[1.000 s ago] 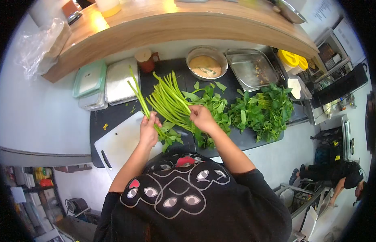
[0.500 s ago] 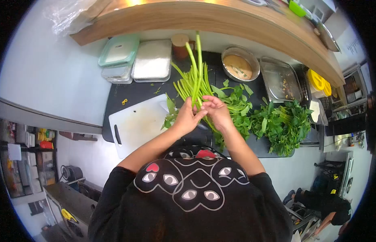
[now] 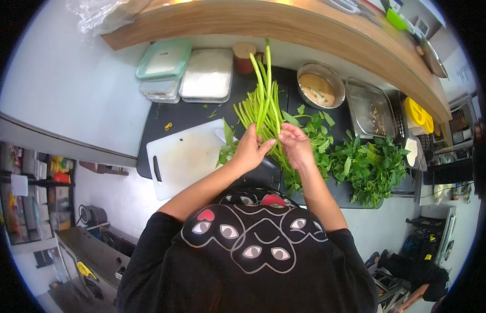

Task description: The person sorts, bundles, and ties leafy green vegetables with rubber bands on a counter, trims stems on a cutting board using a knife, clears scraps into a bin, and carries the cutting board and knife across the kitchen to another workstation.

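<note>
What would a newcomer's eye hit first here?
Probably the bright green stems, rising mid-frame by the left hand and right hand. Next, the hearts with eyes on the black shirt, bottom centre, then the leafy pile on the dark counter's right side.

I can read no word or number anywhere from here. On the green lid (image 3: pixel 172 61) of the stacked container sits a small label (image 3: pixel 165 53), its dark marks too tiny to make out. Faint lines of writing (image 3: pixel 464 72) at the upper right are blurred past reading. My black shirt (image 3: pixel 285 287) carries printed outlined hearts (image 3: pixel 261 253) with eyes.
</note>
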Demonstrator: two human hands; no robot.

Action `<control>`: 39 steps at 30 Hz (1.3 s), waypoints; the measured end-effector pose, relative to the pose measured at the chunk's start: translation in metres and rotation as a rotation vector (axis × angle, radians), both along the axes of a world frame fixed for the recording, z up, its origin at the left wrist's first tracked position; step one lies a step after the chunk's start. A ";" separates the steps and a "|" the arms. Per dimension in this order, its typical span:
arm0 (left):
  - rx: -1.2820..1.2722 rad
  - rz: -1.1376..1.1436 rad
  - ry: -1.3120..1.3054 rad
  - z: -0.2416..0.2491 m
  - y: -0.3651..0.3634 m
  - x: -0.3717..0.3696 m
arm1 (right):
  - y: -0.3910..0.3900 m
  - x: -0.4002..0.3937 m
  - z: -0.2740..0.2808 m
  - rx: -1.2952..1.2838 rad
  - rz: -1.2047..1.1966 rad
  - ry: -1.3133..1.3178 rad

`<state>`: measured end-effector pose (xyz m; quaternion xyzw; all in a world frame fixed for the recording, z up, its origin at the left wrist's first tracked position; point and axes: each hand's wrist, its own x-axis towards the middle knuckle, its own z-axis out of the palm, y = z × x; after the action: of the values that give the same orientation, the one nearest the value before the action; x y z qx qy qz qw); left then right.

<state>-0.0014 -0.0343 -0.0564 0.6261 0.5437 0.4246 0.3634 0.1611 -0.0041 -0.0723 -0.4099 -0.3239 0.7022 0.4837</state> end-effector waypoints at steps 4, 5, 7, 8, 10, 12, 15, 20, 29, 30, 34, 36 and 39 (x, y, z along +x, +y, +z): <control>-0.008 0.002 -0.008 -0.010 0.004 0.005 | -0.007 -0.011 0.015 0.087 0.087 -0.137; 0.009 0.033 -0.074 -0.022 0.008 0.007 | -0.008 -0.014 0.012 0.075 0.118 -0.147; 0.046 0.099 -0.206 -0.035 0.014 0.010 | -0.009 -0.016 0.014 0.147 0.135 -0.221; 0.003 0.104 -0.203 -0.036 0.014 0.009 | -0.011 -0.018 0.017 0.183 0.146 -0.258; -0.083 0.115 -0.198 -0.035 0.013 0.007 | -0.018 -0.021 0.030 0.508 0.049 -0.769; -0.033 0.147 -0.116 -0.037 0.013 0.006 | -0.024 -0.023 0.051 1.011 -0.044 -1.174; -0.083 0.174 -0.056 -0.023 0.011 0.008 | -0.034 -0.032 0.063 1.145 0.083 -1.328; -0.059 0.180 -0.022 -0.005 0.009 0.004 | -0.039 -0.034 0.069 1.181 0.159 -1.340; -0.067 0.193 -0.095 -0.009 0.010 0.001 | -0.037 -0.019 0.073 1.121 0.155 -1.162; -0.078 0.191 -0.156 -0.012 0.015 -0.002 | -0.032 -0.016 0.060 1.043 0.120 -1.099; -0.215 0.182 -0.511 -0.021 0.025 -0.002 | -0.032 -0.012 0.051 0.625 0.237 -0.956; -0.252 0.168 -0.661 -0.017 0.026 0.000 | -0.033 -0.015 0.045 0.760 0.256 -1.075; -0.308 0.142 -0.805 -0.014 0.029 0.001 | -0.033 -0.018 0.033 0.780 0.274 -1.161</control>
<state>-0.0005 -0.0055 -0.0704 0.3102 0.4574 0.5727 0.6055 0.1433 -0.0375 -0.0395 -0.4703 -0.8055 0.2580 0.2520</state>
